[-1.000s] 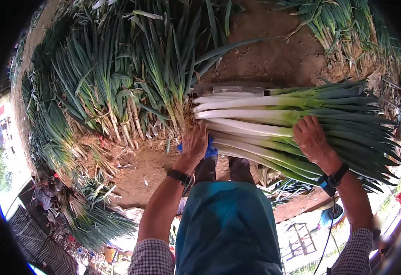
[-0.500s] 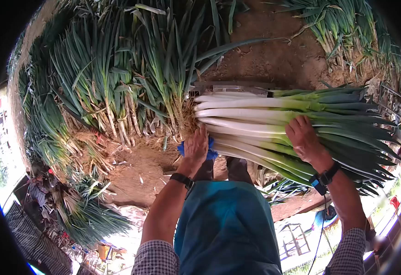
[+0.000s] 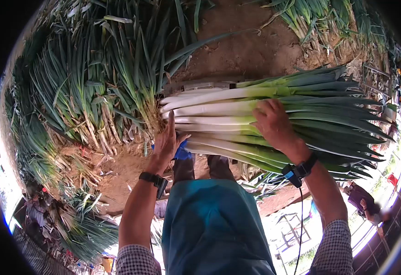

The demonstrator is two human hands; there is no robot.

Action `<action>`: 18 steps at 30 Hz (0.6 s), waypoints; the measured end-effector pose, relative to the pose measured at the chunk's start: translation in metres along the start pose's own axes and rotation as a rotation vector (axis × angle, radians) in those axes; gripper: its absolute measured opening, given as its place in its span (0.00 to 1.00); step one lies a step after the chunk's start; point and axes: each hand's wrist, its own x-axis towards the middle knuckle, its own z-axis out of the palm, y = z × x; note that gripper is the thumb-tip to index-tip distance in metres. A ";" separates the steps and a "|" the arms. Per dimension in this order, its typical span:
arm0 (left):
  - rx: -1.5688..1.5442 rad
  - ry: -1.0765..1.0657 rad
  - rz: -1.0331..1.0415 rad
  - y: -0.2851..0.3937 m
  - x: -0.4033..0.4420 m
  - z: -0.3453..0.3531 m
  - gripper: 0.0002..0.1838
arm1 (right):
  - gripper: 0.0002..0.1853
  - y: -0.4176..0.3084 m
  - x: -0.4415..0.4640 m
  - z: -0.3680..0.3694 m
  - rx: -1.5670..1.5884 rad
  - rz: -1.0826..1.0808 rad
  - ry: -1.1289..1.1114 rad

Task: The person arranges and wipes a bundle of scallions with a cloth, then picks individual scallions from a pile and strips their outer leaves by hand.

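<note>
White-and-green leeks (image 3: 212, 109) lie right under the right hand's (image 3: 278, 128) curled, close-together fingers. The left hand (image 3: 164, 144) has thumb and index spread by the pale ends. Kinda risky tbh: uneven pushing could roll loose stalks out of line.

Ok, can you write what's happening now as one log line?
left hand: open, thumb out, by white ends of stalks | right hand: over stalks' pale-green part | leaves: dark green, fanned out
</note>
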 end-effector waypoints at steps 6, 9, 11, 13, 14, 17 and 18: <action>0.080 -0.166 -0.119 0.001 0.027 -0.006 0.61 | 0.31 0.020 -0.013 -0.002 -0.235 0.082 0.021; 0.060 -0.097 -0.073 -0.001 0.031 0.001 0.61 | 0.32 0.022 -0.022 0.022 -0.244 0.118 0.035; 0.073 -0.064 -0.032 -0.008 0.028 0.006 0.63 | 0.32 0.021 -0.024 0.019 -0.224 0.126 0.000; 0.086 -0.182 -0.163 -0.004 0.032 0.000 0.63 | 0.28 0.018 -0.019 0.008 -0.151 0.139 0.022; 0.078 -0.168 -0.161 -0.003 0.033 -0.005 0.63 | 0.26 0.021 -0.015 0.000 -0.109 0.155 0.090; 0.015 -0.154 -0.135 -0.001 0.030 -0.006 0.62 | 0.16 0.032 -0.019 -0.023 0.015 0.250 0.374; 0.003 -0.172 -0.158 -0.001 0.028 -0.005 0.62 | 0.14 0.041 -0.024 -0.036 0.004 0.291 0.351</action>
